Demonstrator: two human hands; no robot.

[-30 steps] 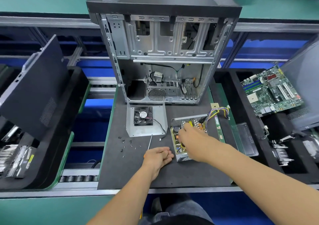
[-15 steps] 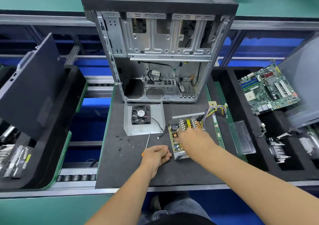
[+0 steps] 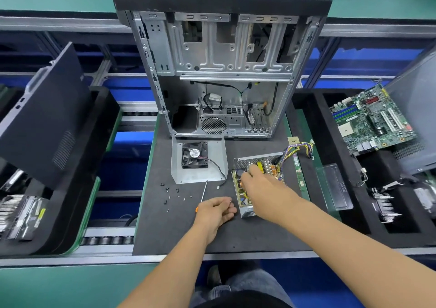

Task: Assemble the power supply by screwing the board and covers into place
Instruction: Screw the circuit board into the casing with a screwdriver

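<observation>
The open power supply case (image 3: 247,212) lies on the black mat, with its circuit board (image 3: 243,195) inside and a coloured wire bundle (image 3: 295,150) leading off the far right corner. My right hand (image 3: 262,187) reaches over the board, thumb and forefinger bent down around components at its far left end. My left hand (image 3: 217,209) rests on the mat just left of the case, its fingers curled inward and hiding the palm. A screwdriver (image 3: 204,190) with an orange handle lies partly under that hand. The fan cover plate (image 3: 200,175) lies further left.
Several small black screws (image 3: 171,195) are scattered on the mat (image 3: 179,232) left of the screwdriver. An open computer tower (image 3: 221,76) stands behind. A motherboard (image 3: 370,121) sits in the right tray, a clear plastic piece (image 3: 335,186) lies beside the mat, and a dark side panel (image 3: 44,109) leans at the left.
My right hand has shifted slightly along the board toward its far end. My left hand has stayed in place beside the case. The view has tilted a little.
</observation>
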